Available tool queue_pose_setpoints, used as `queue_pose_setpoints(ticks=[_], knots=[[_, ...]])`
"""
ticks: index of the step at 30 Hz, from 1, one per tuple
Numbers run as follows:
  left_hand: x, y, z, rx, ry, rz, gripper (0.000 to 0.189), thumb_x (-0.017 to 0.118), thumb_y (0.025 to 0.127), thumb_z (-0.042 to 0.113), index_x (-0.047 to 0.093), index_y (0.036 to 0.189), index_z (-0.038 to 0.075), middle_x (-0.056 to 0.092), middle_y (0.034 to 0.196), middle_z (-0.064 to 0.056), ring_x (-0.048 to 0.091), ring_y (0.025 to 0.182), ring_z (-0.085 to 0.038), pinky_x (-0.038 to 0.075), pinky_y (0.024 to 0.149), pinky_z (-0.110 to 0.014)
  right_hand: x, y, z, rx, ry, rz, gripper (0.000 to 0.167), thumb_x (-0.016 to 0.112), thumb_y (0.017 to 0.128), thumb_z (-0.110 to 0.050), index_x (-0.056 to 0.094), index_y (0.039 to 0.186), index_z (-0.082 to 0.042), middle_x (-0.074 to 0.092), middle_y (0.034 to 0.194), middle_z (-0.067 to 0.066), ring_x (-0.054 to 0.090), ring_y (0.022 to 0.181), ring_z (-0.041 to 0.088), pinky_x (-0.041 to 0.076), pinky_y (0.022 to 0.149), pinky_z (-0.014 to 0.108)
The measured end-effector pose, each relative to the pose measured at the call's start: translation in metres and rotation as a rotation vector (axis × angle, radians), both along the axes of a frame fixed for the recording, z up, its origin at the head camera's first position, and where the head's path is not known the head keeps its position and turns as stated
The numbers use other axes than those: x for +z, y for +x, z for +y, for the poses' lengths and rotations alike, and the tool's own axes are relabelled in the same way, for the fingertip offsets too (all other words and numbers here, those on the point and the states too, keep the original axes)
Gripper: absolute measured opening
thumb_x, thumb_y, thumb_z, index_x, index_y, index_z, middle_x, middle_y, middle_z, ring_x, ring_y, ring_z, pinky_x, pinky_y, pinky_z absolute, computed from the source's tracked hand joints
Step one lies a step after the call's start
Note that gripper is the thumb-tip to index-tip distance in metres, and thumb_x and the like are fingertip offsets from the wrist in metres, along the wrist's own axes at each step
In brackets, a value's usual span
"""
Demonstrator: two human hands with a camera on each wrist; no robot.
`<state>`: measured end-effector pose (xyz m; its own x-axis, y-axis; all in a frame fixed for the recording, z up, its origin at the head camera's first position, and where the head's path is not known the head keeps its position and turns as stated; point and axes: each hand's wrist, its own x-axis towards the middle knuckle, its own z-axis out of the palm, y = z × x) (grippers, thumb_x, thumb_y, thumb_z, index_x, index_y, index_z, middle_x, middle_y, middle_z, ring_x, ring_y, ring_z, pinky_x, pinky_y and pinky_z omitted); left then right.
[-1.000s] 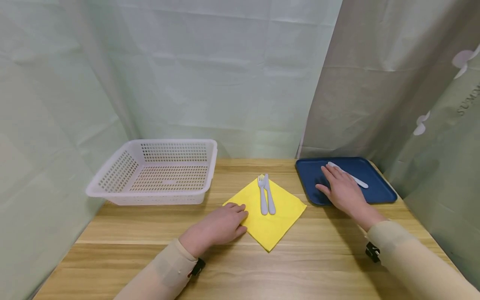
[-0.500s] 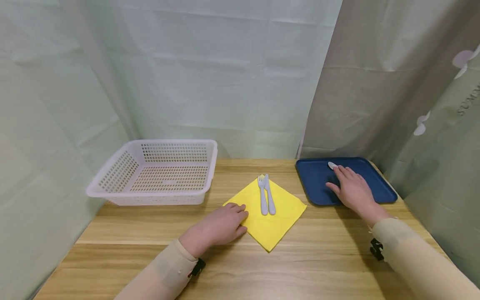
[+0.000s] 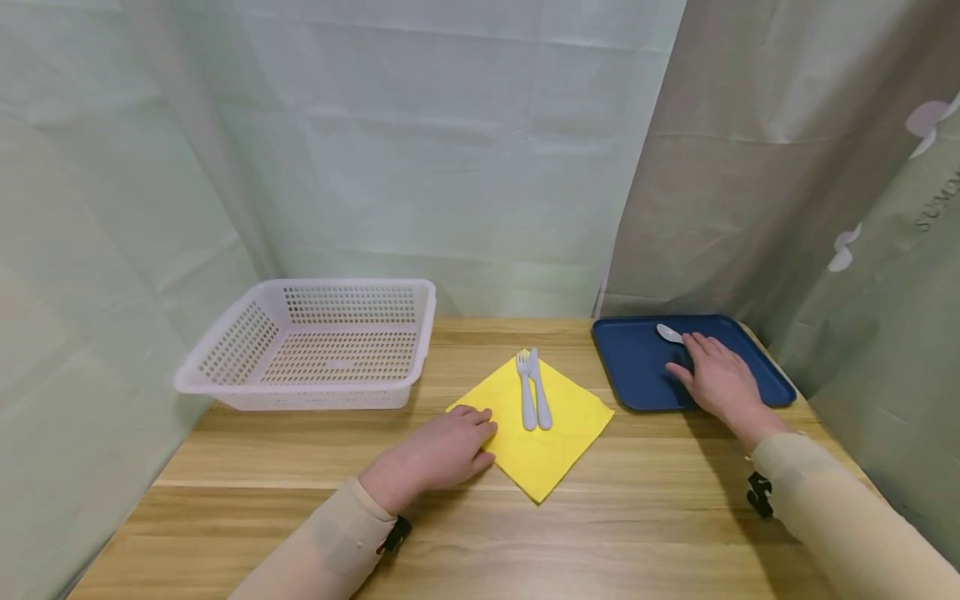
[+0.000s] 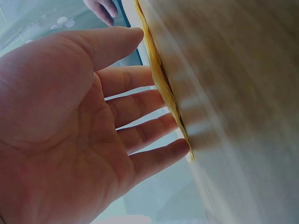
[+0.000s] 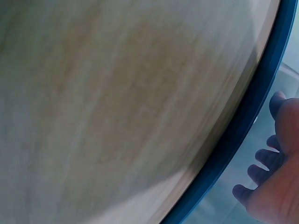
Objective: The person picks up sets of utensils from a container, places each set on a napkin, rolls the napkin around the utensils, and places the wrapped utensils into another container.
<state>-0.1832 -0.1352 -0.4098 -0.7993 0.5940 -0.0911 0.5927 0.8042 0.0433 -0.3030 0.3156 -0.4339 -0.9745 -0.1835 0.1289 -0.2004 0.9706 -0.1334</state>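
Observation:
My left hand [image 3: 438, 450] rests with its fingertips on the left corner of a yellow folded napkin [image 3: 573, 421]. In the left wrist view its straight fingers [image 4: 138, 100] lie along the napkin's edge. A grey fork [image 3: 527, 400] and a grey knife [image 3: 540, 396] lie side by side on the napkin. Over at the right, my right hand [image 3: 722, 382] is above a blue tray [image 3: 633, 367], fingers extended over a white spoon [image 3: 669, 334]. The spoon's bowl shows beyond the fingertips; its handle is hidden under the hand. In the right wrist view the fingers are past the tray's rim [image 5: 243, 121].
A white perforated plastic basket [image 3: 303, 389] stands at the back left of the wooden table [image 3: 600, 533]. Pale curtains [image 3: 442, 158] hang behind and on both sides, close to the table's edges and the tray.
My right hand has slid rightward and a little nearer over the tray, covering the spoon's handle and uncovering its bowl. The left hand, napkin, fork and knife stay put.

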Motion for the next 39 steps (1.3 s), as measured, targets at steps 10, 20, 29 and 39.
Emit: queue_pose_setpoints(ticks=[10,20,29,39], knots=[[0.002,0.001,0.001,0.002,-0.001,0.002,0.046,0.071,0.109,0.032,0.068,0.146,0.003,0.063,0.155,-0.016,0.058,0.143,-0.034,0.049,0.119,-0.048,-0.003,0.000,0.006,-0.028,-0.001,-0.021,0.076,0.059,0.115,-0.040,0.038,0.163,0.014,0.039,0.163,0.042,0.037,0.150,0.062,0.030,0.123,0.075],[-0.001,-0.001,0.001,0.004,-0.008,-0.004,0.048,0.070,0.110,0.034,0.068,0.147,0.003,0.062,0.156,-0.015,0.057,0.143,-0.034,0.049,0.120,-0.047,-0.002,-0.002,0.007,-0.056,0.032,-0.036,0.062,0.057,0.116,-0.031,0.047,0.155,0.016,0.048,0.153,0.042,0.047,0.138,0.065,0.042,0.112,0.076],[-0.003,-0.002,0.001,-0.006,-0.014,0.015,0.047,0.070,0.110,0.034,0.068,0.146,0.004,0.063,0.155,-0.014,0.059,0.142,-0.033,0.049,0.119,-0.046,0.001,-0.004,0.008,-0.086,0.028,-0.060,0.061,0.058,0.115,-0.030,0.048,0.152,0.017,0.050,0.148,0.044,0.048,0.133,0.065,0.044,0.108,0.077],[-0.001,-0.001,0.001,0.002,-0.010,0.008,0.046,0.071,0.109,0.034,0.069,0.145,0.004,0.064,0.154,-0.015,0.059,0.142,-0.034,0.050,0.119,-0.047,0.007,-0.008,0.009,-0.097,0.026,-0.071,0.045,0.059,0.113,-0.019,0.059,0.140,0.017,0.058,0.124,0.038,0.056,0.111,0.057,0.052,0.091,0.072]])
